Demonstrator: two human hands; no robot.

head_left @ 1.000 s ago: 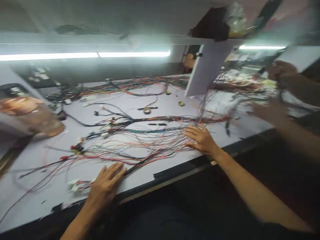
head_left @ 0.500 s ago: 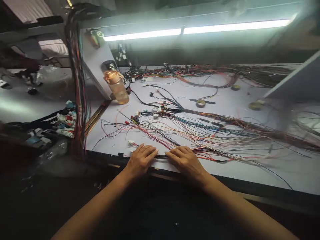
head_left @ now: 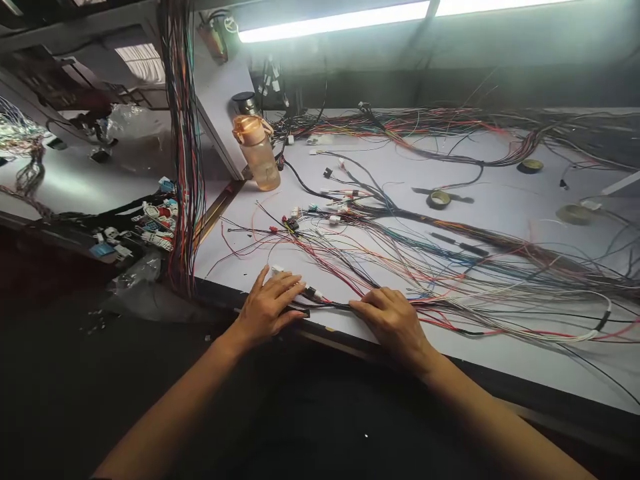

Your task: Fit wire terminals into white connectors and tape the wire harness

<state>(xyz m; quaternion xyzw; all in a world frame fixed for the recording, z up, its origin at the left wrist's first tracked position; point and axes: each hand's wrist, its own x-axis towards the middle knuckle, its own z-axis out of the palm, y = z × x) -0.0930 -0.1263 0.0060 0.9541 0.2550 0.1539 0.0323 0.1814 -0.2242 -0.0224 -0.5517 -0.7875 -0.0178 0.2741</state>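
Note:
At the table's front edge, my right hand has its fingers closed on a thin black wire bundle, pressed down against the tabletop. My left hand lies to the left over the same bundle's end, fingers stretched out and thumb apart. Beside its fingertips show a black-and-white connector and, partly covered, a white connector. A small black piece sits by the thumb. Red wires fan out to the right of my right hand.
A larger wiring harness with several connectors spreads across the table. An orange-capped bottle stands at the left post, near hanging wires. Tape rolls lie farther back. Loose connectors are piled left of the table.
My left hand has slid left along the bundle and its fingers have spread, uncovering the black-and-white connector. My right hand stays on the bundle. The camera view has shifted.

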